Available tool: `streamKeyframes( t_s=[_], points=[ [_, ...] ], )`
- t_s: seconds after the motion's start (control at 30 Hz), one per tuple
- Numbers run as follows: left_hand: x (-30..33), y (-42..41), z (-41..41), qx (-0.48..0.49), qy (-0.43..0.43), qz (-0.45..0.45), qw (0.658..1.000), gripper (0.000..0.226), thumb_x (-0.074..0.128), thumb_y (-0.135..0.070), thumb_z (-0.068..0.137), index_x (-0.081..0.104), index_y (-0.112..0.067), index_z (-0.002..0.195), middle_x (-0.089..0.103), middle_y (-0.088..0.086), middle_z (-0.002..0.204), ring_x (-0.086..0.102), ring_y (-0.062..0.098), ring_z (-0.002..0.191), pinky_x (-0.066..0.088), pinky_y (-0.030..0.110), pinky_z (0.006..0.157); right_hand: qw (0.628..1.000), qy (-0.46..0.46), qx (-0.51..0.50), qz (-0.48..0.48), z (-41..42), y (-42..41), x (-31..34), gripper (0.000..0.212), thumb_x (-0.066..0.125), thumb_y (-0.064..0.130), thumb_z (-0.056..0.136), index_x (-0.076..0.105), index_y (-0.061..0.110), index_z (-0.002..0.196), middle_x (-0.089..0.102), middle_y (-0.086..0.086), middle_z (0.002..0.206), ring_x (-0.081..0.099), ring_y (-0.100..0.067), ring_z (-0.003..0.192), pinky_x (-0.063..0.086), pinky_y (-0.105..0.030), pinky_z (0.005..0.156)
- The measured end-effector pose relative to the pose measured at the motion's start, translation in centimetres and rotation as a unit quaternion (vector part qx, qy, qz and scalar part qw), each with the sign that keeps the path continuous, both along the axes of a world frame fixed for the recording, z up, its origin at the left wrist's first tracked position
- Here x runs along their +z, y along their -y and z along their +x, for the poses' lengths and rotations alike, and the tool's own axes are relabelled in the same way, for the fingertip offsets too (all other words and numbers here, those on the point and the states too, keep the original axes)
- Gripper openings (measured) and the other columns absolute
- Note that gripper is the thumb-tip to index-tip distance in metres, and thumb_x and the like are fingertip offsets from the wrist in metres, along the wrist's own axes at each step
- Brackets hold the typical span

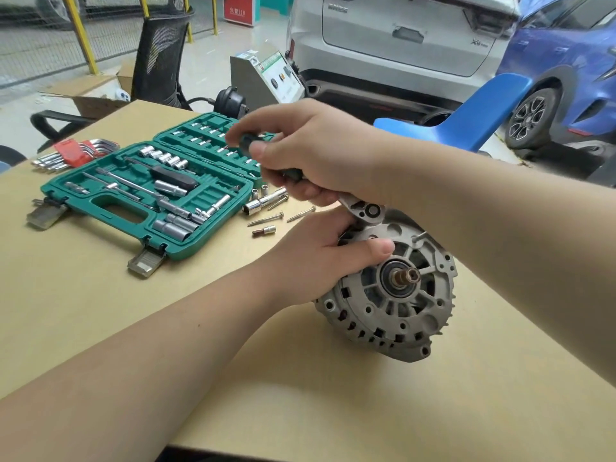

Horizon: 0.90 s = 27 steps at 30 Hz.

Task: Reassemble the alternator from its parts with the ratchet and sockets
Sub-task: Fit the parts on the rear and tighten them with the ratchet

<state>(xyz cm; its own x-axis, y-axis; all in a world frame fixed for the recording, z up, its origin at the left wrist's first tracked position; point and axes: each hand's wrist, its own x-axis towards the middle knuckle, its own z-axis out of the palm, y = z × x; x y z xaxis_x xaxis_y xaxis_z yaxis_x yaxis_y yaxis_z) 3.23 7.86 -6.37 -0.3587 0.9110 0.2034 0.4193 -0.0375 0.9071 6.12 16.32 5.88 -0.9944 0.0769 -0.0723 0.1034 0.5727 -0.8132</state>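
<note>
The grey alternator (393, 295) lies on the tan table (133, 311) with its shaft end facing me. My left hand (320, 255) grips its upper left edge, thumb laid across the front housing. My right hand (310, 151) is wrapped round the dark handle of the ratchet (366, 210), whose head sits on the top rim of the alternator. A thin bolt (420, 235) sticks up from the housing at the upper right. Whatever is under the ratchet head is hidden.
An open green socket case (150, 195) lies at the left. Loose sockets (263, 200), long bolts (266, 219) and a bit (265, 231) lie beside it. Red-holdered hex keys (76, 153) sit behind. A blue chair (466, 118), a black chair (160, 58) and parked cars stand beyond the table.
</note>
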Motion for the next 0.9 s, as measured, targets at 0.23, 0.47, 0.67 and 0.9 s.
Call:
streamKeyframes(
  t_s=[0.23,0.47,0.67,0.9],
  points=[
    [0.3,0.0,0.1,0.028,-0.030,-0.013,0.999,0.042,0.050,-0.078,0.092,0.050,-0.065,0.132,0.060,-0.053,0.120,0.054,-0.023,0.118,0.042,0.018,0.101,0.996,-0.056,-0.019,0.073,-0.4,-0.4,-0.1,0.029,0.046,0.017,0.108,0.066,0.020,0.129,0.049,-0.008,0.066,0.032,-0.021,0.052,0.027,-0.022,0.039],
    [1.2,-0.4,0.5,0.093,0.010,-0.006,0.996,0.064,0.042,-0.091,0.080,0.075,-0.047,0.113,0.070,-0.041,0.104,0.057,-0.023,0.103,0.040,0.008,0.085,0.993,-0.071,-0.048,0.086,-0.7,-0.3,-0.2,0.021,0.051,0.023,0.105,0.068,0.020,0.117,0.051,-0.007,0.066,0.034,-0.018,0.047,0.029,-0.021,0.039],
    [1.4,-0.3,0.9,0.114,0.039,-0.006,0.993,0.078,0.049,-0.087,0.074,0.076,-0.020,0.104,0.077,0.006,0.102,0.070,0.020,0.096,0.055,0.048,0.099,0.980,-0.111,-0.158,0.039,-1.4,-1.1,-0.3,0.021,0.049,0.026,0.107,0.064,0.018,0.118,0.053,-0.007,0.069,0.037,-0.017,0.040,0.031,-0.021,0.039],
    [0.8,-0.4,0.5,0.051,0.049,-0.003,0.997,0.036,0.072,-0.057,0.090,0.075,-0.045,0.123,0.077,-0.027,0.118,0.072,-0.005,0.108,0.057,0.037,0.101,0.955,-0.135,-0.264,0.004,-1.5,-2.3,-0.5,0.024,0.045,0.028,0.107,0.062,0.017,0.121,0.054,-0.007,0.076,0.041,-0.018,0.045,0.034,-0.022,0.040]
  ],
)
